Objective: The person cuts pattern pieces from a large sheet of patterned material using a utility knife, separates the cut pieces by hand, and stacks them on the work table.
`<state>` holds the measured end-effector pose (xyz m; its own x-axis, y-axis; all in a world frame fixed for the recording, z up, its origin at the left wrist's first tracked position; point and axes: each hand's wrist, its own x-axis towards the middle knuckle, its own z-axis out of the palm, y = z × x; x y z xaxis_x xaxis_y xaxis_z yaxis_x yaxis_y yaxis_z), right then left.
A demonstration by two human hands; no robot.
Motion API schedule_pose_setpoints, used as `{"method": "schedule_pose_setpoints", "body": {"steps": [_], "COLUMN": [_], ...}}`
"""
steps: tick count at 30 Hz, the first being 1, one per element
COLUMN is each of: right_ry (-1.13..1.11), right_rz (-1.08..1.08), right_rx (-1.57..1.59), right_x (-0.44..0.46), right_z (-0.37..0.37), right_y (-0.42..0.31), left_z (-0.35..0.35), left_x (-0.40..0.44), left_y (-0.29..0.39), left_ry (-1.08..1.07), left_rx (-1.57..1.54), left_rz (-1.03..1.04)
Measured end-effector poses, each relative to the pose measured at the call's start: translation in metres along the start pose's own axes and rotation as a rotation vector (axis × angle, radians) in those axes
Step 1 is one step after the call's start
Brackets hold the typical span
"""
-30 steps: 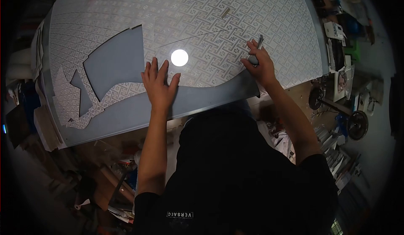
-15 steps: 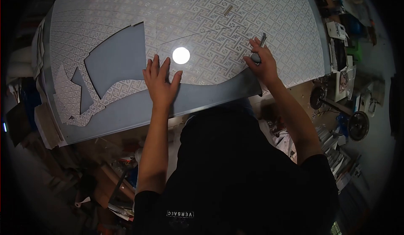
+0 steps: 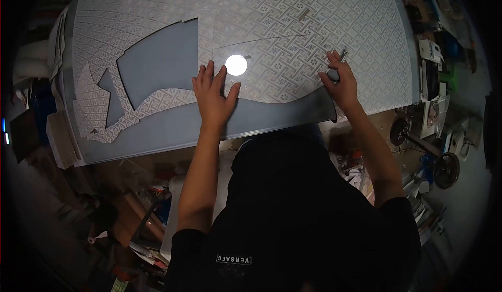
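A large patterned sheet with a pale geometric print lies over a grey table surface. My left hand rests flat on the sheet near its curved lower edge, fingers spread. Just left of it is a cut-out opening with grey showing through. On the right, my right hand is closed around a slim metal tool that looks like a utility knife, pointing up and away from me. That hand lies on the sheet beside the end of its curved edge. A thin curved line runs across the sheet between the hands.
A round bright light spot shows on the sheet between my hands. A small brownish strip lies further back. Stacked boards stand at the table's left corner. A metal bar with round ends and assorted clutter sit at the right.
The view has shifted, so the table and both hands appear further right and slightly higher at the left. Against the sheet, both hands hold nearly the same places.
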<state>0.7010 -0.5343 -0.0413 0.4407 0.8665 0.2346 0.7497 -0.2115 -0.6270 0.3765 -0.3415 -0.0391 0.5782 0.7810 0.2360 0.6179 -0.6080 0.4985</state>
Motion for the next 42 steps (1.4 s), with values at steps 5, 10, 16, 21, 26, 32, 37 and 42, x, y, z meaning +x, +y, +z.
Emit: {"method": "schedule_pose_setpoints", "body": {"steps": [5, 10, 16, 21, 26, 32, 37, 42], "right_ry": [0.012, -0.008, -0.016, 0.011, 0.208, 0.28, 0.214, 0.015], "right_rz": [-0.011, -0.025, -0.018, -0.027, 0.219, 0.397, 0.479, 0.417], "right_rx": [-0.021, -0.024, -0.049, -0.057, 0.4, 0.25, 0.1, 0.12], "right_x": [0.001, 0.0, -0.001, 0.0, -0.009, -0.03, -0.029, -0.021], "right_z": [-0.001, -0.001, -0.001, 0.0, 0.003, -0.038, -0.056, -0.054], "right_y": [-0.004, -0.002, -0.003, -0.006, 0.002, -0.011, -0.033, -0.05], "left_z": [0.001, 0.001, 0.001, 0.001, -0.004, -0.009, 0.035, 0.074], "left_x": [0.0, 0.0, 0.0, 0.0, 0.004, 0.042, 0.102, 0.135], "left_y": [-0.001, -0.002, -0.003, -0.001, 0.003, 0.03, 0.097, 0.157], "left_ry": [-0.004, 0.001, -0.005, -0.012, -0.018, -0.011, -0.319, -0.455], "left_rx": [-0.022, -0.021, -0.032, -0.017, -0.018, 0.128, -0.025, -0.008], "left_rz": [0.008, 0.01, 0.008, 0.011, -0.003, 0.084, 0.175, 0.321]}}
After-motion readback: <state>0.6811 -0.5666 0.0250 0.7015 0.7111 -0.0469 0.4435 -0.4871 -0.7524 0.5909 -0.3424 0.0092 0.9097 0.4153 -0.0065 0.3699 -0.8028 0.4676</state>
